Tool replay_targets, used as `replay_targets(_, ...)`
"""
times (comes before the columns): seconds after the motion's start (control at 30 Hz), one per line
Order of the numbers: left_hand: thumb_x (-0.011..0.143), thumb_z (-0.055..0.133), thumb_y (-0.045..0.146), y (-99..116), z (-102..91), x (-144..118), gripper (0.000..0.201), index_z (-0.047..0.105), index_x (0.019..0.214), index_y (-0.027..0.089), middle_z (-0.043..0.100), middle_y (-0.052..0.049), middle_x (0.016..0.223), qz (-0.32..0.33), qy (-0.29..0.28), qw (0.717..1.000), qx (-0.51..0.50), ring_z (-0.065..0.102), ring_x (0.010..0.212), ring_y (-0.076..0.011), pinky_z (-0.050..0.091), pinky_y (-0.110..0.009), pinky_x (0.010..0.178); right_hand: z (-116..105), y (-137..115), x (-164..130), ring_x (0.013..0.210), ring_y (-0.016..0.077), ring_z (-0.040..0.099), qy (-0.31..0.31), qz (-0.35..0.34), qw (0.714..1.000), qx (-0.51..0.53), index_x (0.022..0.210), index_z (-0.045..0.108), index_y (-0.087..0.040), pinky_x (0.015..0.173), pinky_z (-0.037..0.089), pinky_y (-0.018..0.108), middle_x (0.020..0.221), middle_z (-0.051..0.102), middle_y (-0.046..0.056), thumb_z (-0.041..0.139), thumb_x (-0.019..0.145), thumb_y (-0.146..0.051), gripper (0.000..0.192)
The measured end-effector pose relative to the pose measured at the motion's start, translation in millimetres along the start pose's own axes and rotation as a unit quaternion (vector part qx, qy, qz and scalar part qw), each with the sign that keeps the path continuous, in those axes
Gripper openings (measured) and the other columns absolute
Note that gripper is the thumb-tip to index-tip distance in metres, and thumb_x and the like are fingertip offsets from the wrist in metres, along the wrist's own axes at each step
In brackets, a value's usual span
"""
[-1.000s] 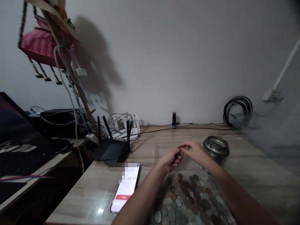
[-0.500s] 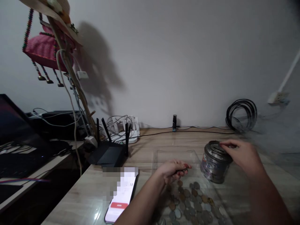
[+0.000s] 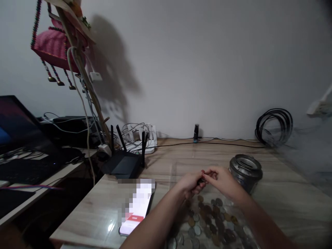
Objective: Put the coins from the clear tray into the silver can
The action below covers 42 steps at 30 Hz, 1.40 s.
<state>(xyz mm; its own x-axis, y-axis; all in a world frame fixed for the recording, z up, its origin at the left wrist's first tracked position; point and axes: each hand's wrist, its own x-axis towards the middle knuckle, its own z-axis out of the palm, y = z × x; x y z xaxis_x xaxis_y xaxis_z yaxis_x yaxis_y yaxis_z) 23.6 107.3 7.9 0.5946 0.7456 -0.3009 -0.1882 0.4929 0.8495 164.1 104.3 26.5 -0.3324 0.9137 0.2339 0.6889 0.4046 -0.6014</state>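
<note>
Clutching dark coins (image 3: pixel 200 181), left hand (image 3: pixel 191 184) meets narrowly pinched right hand (image 3: pixel 220 177) over round silver and brown coins (image 3: pixel 213 228).

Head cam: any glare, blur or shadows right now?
Head view: bright glare spot on the table left of the phone; head view: large shadow on the wall right of the pink bag; head view: wall socket smeared near the right edge, coins dim.

Before me, mostly dull metal coins (image 3: pixel 219 223) lie in a smooth, clear plastic tray (image 3: pixel 179 173) toward the near edge of the tabletop (image 3: pixel 90 211), and toward its right edge stands a shiny metal tin (image 3: pixel 246 171). My tabletop is wood-grained, smooth and glossy, like the glassy phone (image 3: pixel 141 204); the router (image 3: pixel 124 164) at the tabletop's left edge is mostly matt plastic.
</note>
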Motion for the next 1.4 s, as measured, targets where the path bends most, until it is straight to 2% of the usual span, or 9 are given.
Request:
replay_targets(0.2, 0.077, 0.044, 0.035, 0.0, 5.0, -2.0, 0.024, 0.047, 0.066, 0.014, 0.046, 0.003, 0.05, -0.035, 0.015, 0.999, -0.034, 0.026, 0.031, -0.0007, 0.004, -0.016, 0.034, -12.7, 2.9, -4.9, 0.055, 0.0155, 0.054, -0.01, 0.027, 0.999, 0.04, 0.082, 0.065, -0.016, 0.051, 0.04, 0.026, 0.061, 0.063, 0.004, 0.053, 0.068, -0.032, 0.024)
replay_targets(0.37, 0.069, 0.048, 0.015, -2.4, 2.3, -0.8, 0.017, 0.057, 0.083, 0.01, 0.055, -0.001, 0.06, 0.003, 0.047, 0.999, -0.009, 0.045, 0.04, -0.0043, 0.017, -0.014, 0.033, -58.8, 19.0, -15.1, 0.068, 0.0188, 0.055, 0.286, 0.023, 0.956, -0.068, 0.081, 0.065, -0.021, 0.06, 0.042, 0.03, 0.076, 0.065, 0.006, 0.047, 0.073, -0.036, 0.025)
replay_targets(0.43, 0.067, 0.05, 0.009, -2.4, 0.4, -0.5, 0.02, 0.058, 0.085, 0.009, 0.058, -0.003, 0.064, 0.002, 0.029, 1.0, -0.008, 0.05, 0.043, -0.0052, 0.021, -0.014, 0.033, -79.9, 35.3, -17.4, 0.075, 0.022, 0.056, 0.335, 0.056, 0.93, -0.139, 0.076, 0.066, -0.022, 0.064, 0.042, 0.034, 0.08, 0.065, 0.007, 0.049, 0.071, -0.035, 0.022)
replay_targets(0.67, 0.069, 0.059, 0.017, 1.8, -1.5, -0.8, 0.012, 0.055, 0.062, 0.009, 0.061, -0.004, 0.058, 0.047, 0.049, 0.997, -0.019, 0.044, 0.037, -0.0013, 0.013, -0.013, 0.03, -98.8, 72.1, -16.1, 0.076, 0.0237, 0.056, 0.3, 0.09, 0.928, -0.201, 0.071, 0.066, -0.023, 0.064, 0.041, 0.035, 0.078, 0.066, 0.005, 0.05, 0.068, -0.033, 0.019)
replay_targets(0.9, 0.073, 0.059, 0.021, -0.2, -0.4, 2.6, 0.015, 0.055, 0.063, 0.01, 0.052, 0.002, 0.049, 0.063, 0.083, 0.993, -0.05, 0.034, 0.034, 0.0008, 0.014, -0.012, 0.031, -80.4, 34.5, -15.5, 0.082, 0.0223, 0.056, 0.317, -0.003, 0.926, -0.203, 0.077, 0.065, -0.022, 0.074, 0.041, 0.035, 0.085, 0.065, 0.007, 0.044, 0.076, -0.036, 0.025)
replay_targets(1.07, 0.073, 0.056, 0.015, -1.5, 1.5, 1.0, 0.01, 0.056, 0.065, 0.009, 0.053, 0.001, 0.053, 0.088, 0.044, 0.994, -0.056, 0.04, 0.036, -0.0005, 0.019, -0.012, 0.031, -20.7, -8.7, -8.0, 0.075, 0.0189, 0.058, 0.083, -0.048, 0.987, -0.131, 0.089, 0.066, -0.021, 0.066, 0.044, 0.03, 0.084, 0.066, 0.005, 0.047, 0.075, -0.032, 0.025)
replay_targets(1.13, 0.076, 0.051, 0.015, -1.0, 1.2, -0.7, 0.012, 0.058, 0.068, 0.008, 0.055, 0.0, 0.055, 0.089, 0.027, 0.994, -0.065, 0.042, 0.037, -0.001, 0.023, -0.011, 0.032, -12.1, -11.8, -6.6, 0.074, 0.0179, 0.058, 0.048, -0.055, 0.992, -0.102, 0.085, 0.066, -0.021, 0.066, 0.044, 0.029, 0.082, 0.067, 0.005, 0.046, 0.075, -0.026, 0.024)
replay_targets(1.3, 0.072, 0.043, 0.002, 0.0, -0.1, -2.7, 0.022, 0.057, 0.089, 0.006, 0.064, -0.009, 0.078, -0.002, 0.006, 0.996, -0.095, 0.063, 0.064, -0.0112, 0.045, -0.015, 0.052, -54.3, 19.3, -12.5, 0.076, 0.0194, 0.058, 0.295, 0.007, 0.947, -0.128, 0.084, 0.068, -0.021, 0.066, 0.043, 0.031, 0.085, 0.067, 0.006, 0.046, 0.074, -0.035, 0.027)
replay_targets(1.4, 0.071, 0.045, -0.002, -0.4, -0.1, -2.2, 0.021, 0.057, 0.087, 0.006, 0.065, -0.011, 0.08, -0.006, 0.023, 0.994, -0.111, 0.064, 0.076, -0.015, 0.047, -0.016, 0.058, -86.6, 50.4, -15.6, 0.068, 0.0205, 0.059, 0.336, 0.117, 0.923, -0.146, 0.079, 0.067, -0.022, 0.056, 0.041, 0.031, 0.075, 0.067, 0.004, 0.051, 0.068, -0.039, 0.025)
